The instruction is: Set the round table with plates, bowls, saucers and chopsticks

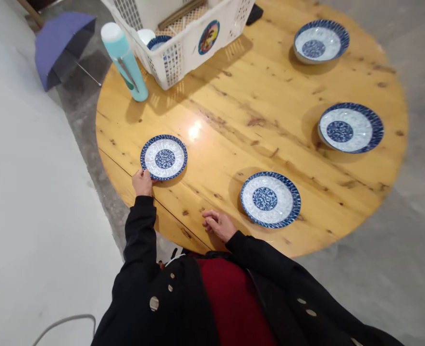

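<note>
My left hand (pixel 142 182) grips the near left rim of a blue-and-white plate (pixel 165 157), thumb on top and the other fingers closed at the edge. Over the table's near edge is my right hand (pixel 218 225), its fingers loosely bent and apart, holding nothing. To the right of that hand lies a second blue-and-white dish (pixel 271 199), not touched. Two deeper bowls of the same pattern stand farther off: one bowl (pixel 351 128) at the right and another bowl (pixel 321 41) toward the back right.
The round wooden table (pixel 230 144) carries a white plastic basket (pixel 183 53) with dishes inside. Beside it stands a light-blue bottle (pixel 125 62). A dark object (pixel 254 14) lies behind the basket. An open purple umbrella (pixel 63 48) rests on the floor by the white wall (pixel 35 202).
</note>
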